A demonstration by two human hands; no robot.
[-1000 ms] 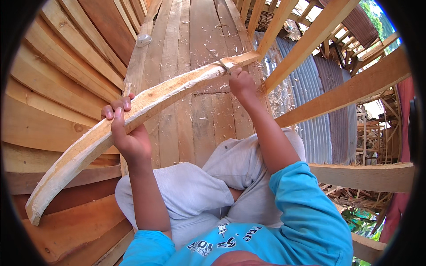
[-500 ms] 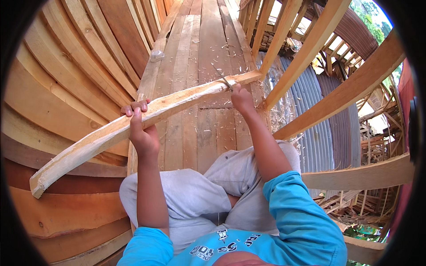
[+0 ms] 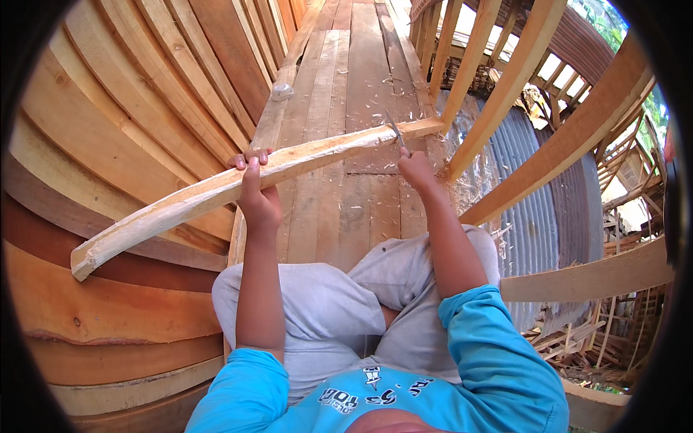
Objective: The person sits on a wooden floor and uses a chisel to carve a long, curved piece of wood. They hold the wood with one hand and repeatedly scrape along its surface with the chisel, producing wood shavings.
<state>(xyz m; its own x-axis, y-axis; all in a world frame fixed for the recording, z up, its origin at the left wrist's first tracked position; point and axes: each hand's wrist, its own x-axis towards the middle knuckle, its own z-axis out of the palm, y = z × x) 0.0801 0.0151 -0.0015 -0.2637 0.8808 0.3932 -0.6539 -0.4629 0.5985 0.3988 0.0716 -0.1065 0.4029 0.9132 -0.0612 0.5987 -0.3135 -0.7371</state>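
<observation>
A long, bowed, pale timber [image 3: 321,150] with a rough-hewn edge slants from the frame's left side to right of upper center, where a slim knife [image 3: 396,131] crosses it, tip upward.

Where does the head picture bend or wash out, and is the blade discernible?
Head view, left: plank wall bows with the fisheye; head view, upper right: patches past the wooden posts wash out white; head view, upper middle: thin blade discernible across the pale timber.

That turquoise shirt [image 3: 307,409] catches my eye, dark-and-white print [image 3: 336,399] across its chest. The right sleeve [image 3: 487,339] bunches into folds, and the pale grey trousers [image 3: 317,296] look creased.
</observation>
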